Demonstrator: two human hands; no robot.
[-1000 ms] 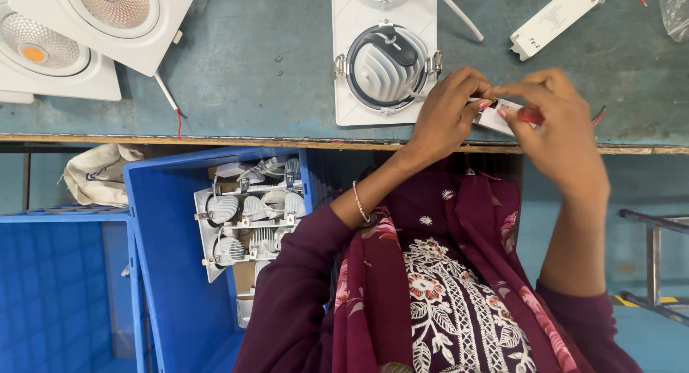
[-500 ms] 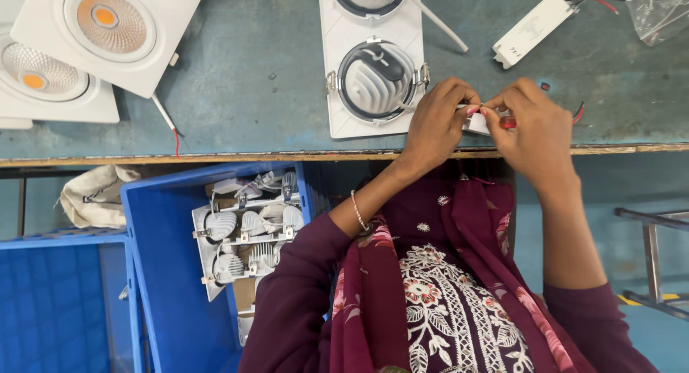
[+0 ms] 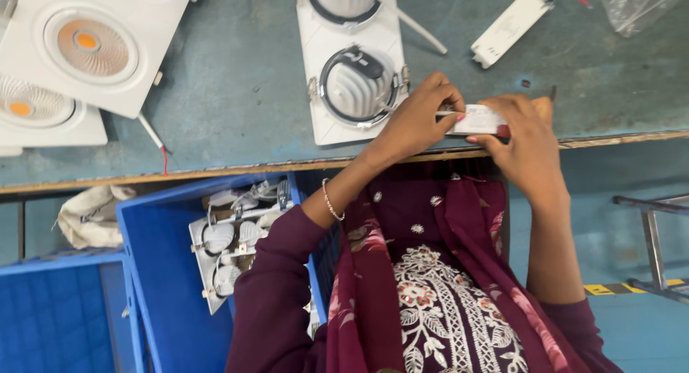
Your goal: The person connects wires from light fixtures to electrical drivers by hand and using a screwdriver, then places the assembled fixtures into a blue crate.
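Hands, left (image 3: 416, 122) and right (image 3: 527, 140), grip-pinch white driver box (image 3: 479, 119); blue crate (image 3: 154, 272) holds fixtures (image 3: 230, 247).

The right hand (image 3: 527, 140) covers the far end of the white box (image 3: 477, 120), and whatever red thing sits under its fingers is too hidden to name. The left hand (image 3: 416, 122) hides the box's near end. The top edge cuts off the upper fixture (image 3: 344, 0) and the plastic bag (image 3: 639, 3).

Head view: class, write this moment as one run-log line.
left hand: holds white box | right hand: holds same box | place: table edge | nearby: light fitting
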